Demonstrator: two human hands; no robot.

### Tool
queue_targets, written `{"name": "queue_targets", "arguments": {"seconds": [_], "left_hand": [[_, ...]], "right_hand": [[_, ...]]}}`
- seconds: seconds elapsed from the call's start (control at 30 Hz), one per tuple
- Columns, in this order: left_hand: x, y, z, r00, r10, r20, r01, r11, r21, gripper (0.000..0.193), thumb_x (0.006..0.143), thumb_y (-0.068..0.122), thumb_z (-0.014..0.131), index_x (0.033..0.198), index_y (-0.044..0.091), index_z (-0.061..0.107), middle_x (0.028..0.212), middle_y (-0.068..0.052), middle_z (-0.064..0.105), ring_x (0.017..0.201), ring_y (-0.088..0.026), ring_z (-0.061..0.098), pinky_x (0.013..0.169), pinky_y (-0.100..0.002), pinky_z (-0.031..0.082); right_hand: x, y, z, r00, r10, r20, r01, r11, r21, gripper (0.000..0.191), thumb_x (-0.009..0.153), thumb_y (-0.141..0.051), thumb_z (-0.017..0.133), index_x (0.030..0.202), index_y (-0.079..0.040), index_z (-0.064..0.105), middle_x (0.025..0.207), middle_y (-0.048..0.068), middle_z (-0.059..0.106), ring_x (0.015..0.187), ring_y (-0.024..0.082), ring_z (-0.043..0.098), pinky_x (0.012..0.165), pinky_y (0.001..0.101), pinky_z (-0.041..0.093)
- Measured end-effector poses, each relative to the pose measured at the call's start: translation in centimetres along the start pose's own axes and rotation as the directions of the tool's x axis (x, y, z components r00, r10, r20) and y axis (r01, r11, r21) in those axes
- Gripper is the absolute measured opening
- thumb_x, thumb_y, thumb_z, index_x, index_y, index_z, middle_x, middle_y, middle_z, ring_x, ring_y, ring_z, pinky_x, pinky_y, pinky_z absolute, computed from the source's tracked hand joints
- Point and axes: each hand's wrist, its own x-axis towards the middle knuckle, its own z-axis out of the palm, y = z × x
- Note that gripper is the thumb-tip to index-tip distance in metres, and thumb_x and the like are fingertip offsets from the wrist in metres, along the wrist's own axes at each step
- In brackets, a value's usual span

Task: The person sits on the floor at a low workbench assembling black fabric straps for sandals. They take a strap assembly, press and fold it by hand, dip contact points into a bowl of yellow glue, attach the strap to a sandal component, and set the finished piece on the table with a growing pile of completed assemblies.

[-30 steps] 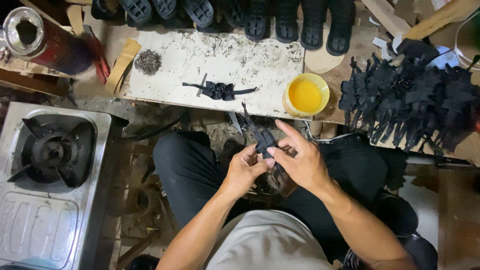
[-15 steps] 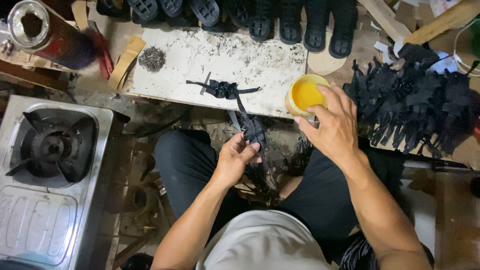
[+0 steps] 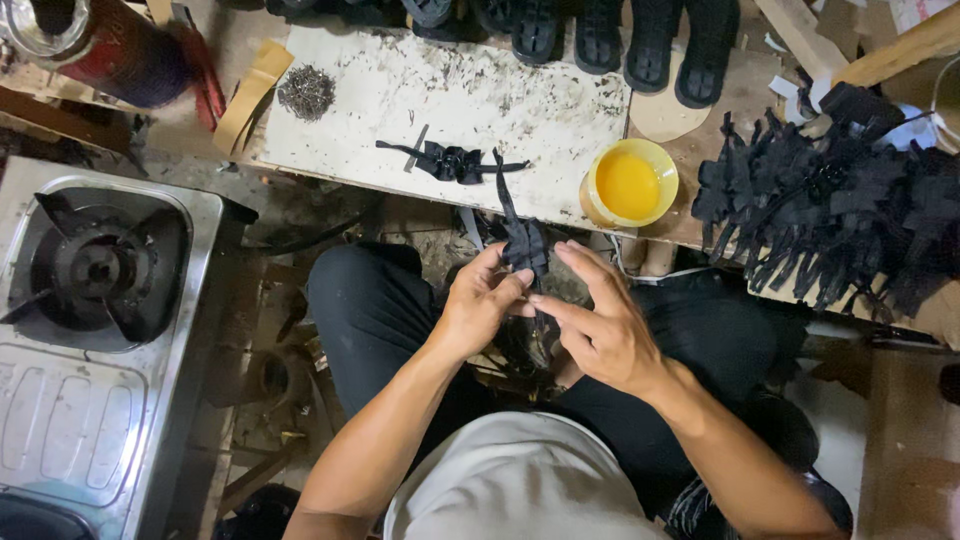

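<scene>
At the far left, a steel gas stove point(image 3: 95, 330) is seen, its edge standing close beside the person's left knee, so little room is left on that side. Above it, a dark red can point(image 3: 110, 45) and a small heap of tacks point(image 3: 306, 92) are set at the left end of the white worktop point(image 3: 380, 140). One black strap piece point(image 3: 455, 162) lies flat near the worktop's front edge, apparently made up and put aside.

Over the lap, just below that front edge, a second black strap point(image 3: 524, 240) is held upright between both hands. It is pinched by the fingertips of the left hand point(image 3: 480, 305). The right hand point(image 3: 605, 335) is kept loosely spread, its fingers touching the strap's lower part. This piece is judged to be in the middle of being worked, not finished.

To the right, a yellow bowl of glue point(image 3: 628, 184) stands at the corner of the worktop, near the hands and within easy reach. Black sandal soles point(image 3: 650, 45) are lined along the back edge. At the far right, a large heap of black straps point(image 3: 850, 215) is piled; whether these are done or waiting cannot be told. Open room is found mostly over the lap and on the bare middle of the worktop.
</scene>
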Motion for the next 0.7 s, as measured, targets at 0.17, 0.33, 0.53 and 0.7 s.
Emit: {"name": "queue_targets", "arguments": {"seconds": [0.17, 0.33, 0.53, 0.7], "left_hand": [[-0.1, 0.3, 0.1, 1.0, -0.005, 0.028, 0.006, 0.999, -0.04, 0.025, 0.102, 0.007, 0.059, 0.127, 0.006, 0.059, 0.097, -0.003, 0.065, 0.081, -0.011, 0.065, 0.069, -0.03, 0.062], [0.0, 0.4, -0.1, 0.999, -0.031, 0.04, 0.036, 0.991, -0.129, 0.024, 0.102, 0.009, 0.058, 0.126, 0.01, 0.057, 0.098, -0.003, 0.063, 0.085, -0.014, 0.066, 0.071, -0.035, 0.063], [-0.2, 1.0, 0.0, 0.997, -0.033, 0.066, 0.049, 0.966, -0.255, 0.021, 0.103, 0.008, 0.057, 0.124, 0.012, 0.053, 0.105, -0.003, 0.063, 0.087, -0.014, 0.065, 0.071, -0.039, 0.063], [-0.2, 1.9, 0.1, 0.999, -0.029, 0.019, 0.032, 0.967, -0.251, 0.023, 0.102, 0.009, 0.055, 0.125, 0.013, 0.053, 0.105, -0.003, 0.064, 0.086, -0.016, 0.067, 0.07, -0.04, 0.064]], "right_hand": [[-0.7, 0.7, 0.3, 1.0, 0.017, -0.013, -0.017, 0.999, 0.037, 0.04, 0.079, 0.006, 0.067, 0.114, -0.011, 0.078, 0.152, 0.023, 0.046, 0.144, 0.041, 0.046, 0.121, 0.0479, 0.038], [-1.1, 0.8, 0.1, 0.998, -0.048, -0.049, 0.049, 0.999, 0.001, 0.038, 0.079, 0.005, 0.069, 0.111, -0.012, 0.078, 0.149, 0.021, 0.048, 0.142, 0.041, 0.048, 0.119, 0.0489, 0.041], [-1.6, 0.8, -0.2, 0.975, -0.214, -0.062, 0.191, 0.947, -0.259, 0.038, 0.084, -0.002, 0.077, 0.117, -0.02, 0.078, 0.145, 0.014, 0.05, 0.14, 0.038, 0.047, 0.116, 0.0512, 0.043], [-1.8, 0.5, -0.8, 0.97, -0.241, 0.022, 0.234, 0.908, -0.347, 0.037, 0.081, -0.001, 0.078, 0.112, -0.022, 0.078, 0.142, 0.009, 0.054, 0.136, 0.036, 0.05, 0.114, 0.0523, 0.043]]}}
